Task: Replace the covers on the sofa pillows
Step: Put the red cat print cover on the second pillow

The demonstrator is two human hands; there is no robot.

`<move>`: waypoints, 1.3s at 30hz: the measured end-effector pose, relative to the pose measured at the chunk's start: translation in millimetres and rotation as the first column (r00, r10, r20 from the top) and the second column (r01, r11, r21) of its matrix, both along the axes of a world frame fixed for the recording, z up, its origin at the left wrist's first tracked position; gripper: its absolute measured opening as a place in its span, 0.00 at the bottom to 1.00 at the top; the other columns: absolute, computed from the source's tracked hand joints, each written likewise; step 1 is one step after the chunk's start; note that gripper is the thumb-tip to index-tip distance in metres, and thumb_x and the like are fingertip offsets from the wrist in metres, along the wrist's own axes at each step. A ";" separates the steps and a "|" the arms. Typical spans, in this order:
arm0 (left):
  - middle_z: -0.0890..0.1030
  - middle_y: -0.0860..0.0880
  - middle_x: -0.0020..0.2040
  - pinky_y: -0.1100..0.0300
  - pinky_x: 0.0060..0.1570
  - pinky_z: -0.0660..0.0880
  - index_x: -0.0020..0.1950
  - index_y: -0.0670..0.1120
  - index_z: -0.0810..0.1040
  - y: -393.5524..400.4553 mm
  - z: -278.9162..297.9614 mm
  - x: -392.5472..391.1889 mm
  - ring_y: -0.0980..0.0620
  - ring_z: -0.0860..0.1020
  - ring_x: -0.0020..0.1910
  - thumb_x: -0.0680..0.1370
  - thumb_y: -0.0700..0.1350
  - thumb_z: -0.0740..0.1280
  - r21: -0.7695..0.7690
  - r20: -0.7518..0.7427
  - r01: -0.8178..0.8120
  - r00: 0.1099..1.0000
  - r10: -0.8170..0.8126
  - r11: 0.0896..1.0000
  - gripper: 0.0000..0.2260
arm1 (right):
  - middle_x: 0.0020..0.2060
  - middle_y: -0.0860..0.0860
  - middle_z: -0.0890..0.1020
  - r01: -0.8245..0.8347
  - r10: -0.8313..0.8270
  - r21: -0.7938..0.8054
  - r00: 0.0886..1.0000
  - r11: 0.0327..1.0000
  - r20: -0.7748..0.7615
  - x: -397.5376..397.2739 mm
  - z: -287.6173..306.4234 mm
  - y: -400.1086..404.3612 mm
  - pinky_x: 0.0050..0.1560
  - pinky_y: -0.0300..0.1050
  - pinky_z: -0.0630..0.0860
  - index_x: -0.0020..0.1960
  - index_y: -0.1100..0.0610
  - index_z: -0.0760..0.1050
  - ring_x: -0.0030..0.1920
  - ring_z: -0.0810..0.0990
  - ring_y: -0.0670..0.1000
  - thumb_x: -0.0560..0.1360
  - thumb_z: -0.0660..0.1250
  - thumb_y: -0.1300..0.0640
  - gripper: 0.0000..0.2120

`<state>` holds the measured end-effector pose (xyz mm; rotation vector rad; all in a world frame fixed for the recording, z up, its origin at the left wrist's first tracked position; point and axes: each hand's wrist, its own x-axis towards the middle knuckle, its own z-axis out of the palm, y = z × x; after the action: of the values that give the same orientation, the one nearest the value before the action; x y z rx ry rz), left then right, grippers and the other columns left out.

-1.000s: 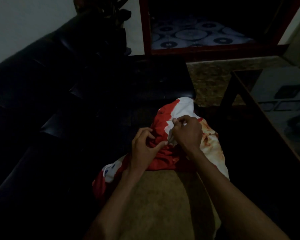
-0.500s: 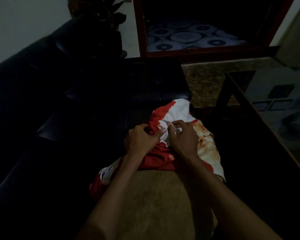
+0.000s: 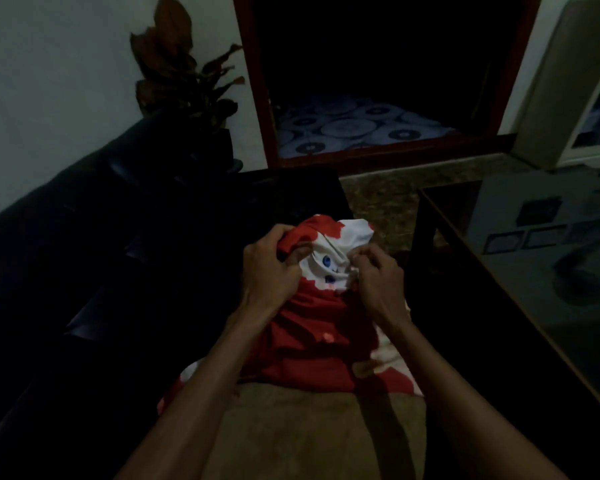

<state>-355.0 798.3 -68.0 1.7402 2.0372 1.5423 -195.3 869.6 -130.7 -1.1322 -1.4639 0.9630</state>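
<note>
Big picture first: the black sofa (image 3: pixel 94 258) fills the left of the head view, from nine o'clock down to seven, and a glass-topped worktop (image 3: pixel 534 278) runs along the right, at three to four o'clock. The person sits with the work on their lap.

Dead centre lies the pillow cover (image 3: pixel 321 327), red and white with little blue marks, bunched over a tan cushion (image 3: pixel 291 434) that shows at six o'clock, near the bottom edge.

Now the hands. The left hand (image 3: pixel 269 268), at ten o'clock of the cover, has its grip closed tight, fingers curled round a fold of red cloth near the top. The right hand (image 3: pixel 378 275), at two o'clock, is a narrower grip: fingertips (image 3: pixel 355 259) pinching a small ridge of the white cloth, hardly open at all.

To my eye the step is finding and spreading the cover's opening. Done well, both grips would sit on the same hem, opposite each other, and pull apart evenly so the mouth opens wide. Bunched cloth could hide the edge, and the dim light does not help.
</note>
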 end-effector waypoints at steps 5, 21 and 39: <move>0.83 0.59 0.44 0.69 0.46 0.76 0.51 0.47 0.83 6.0 99.4 13.9 0.63 0.82 0.45 0.74 0.36 0.69 0.234 -0.102 0.113 0.991 -0.092 0.966 0.09 | 0.61 0.45 0.74 0.062 -0.120 0.443 0.987 0.894 0.103 33.2 89.2 27.3 0.64 0.51 0.67 0.67 0.49 0.74 0.63 0.72 0.49 0.67 0.63 0.48 0.28; 0.85 0.57 0.45 0.59 0.49 0.81 0.50 0.51 0.85 -43.6 122.9 -21.9 0.61 0.84 0.45 0.69 0.33 0.76 0.091 -0.153 0.086 0.986 -0.071 0.992 0.15 | 0.38 0.49 0.83 -0.185 -0.330 0.695 0.777 0.695 0.536 80.2 140.5 -6.4 0.33 0.44 0.65 0.42 0.51 0.79 0.39 0.83 0.55 0.75 0.73 0.45 0.11; 0.83 0.52 0.47 0.59 0.49 0.76 0.53 0.50 0.83 -3.0 75.7 -32.2 0.52 0.82 0.48 0.75 0.37 0.72 -0.011 -0.096 -0.039 0.995 0.037 0.999 0.11 | 0.64 0.54 0.70 0.254 -0.343 0.291 0.886 0.922 0.313 150.1 42.9 22.3 0.68 0.57 0.69 0.70 0.46 0.71 0.67 0.69 0.58 0.74 0.69 0.36 0.28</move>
<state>-387.1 795.2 7.8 1.8158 2.1312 1.4802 -45.2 891.9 -87.8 -1.3506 -1.5806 0.3562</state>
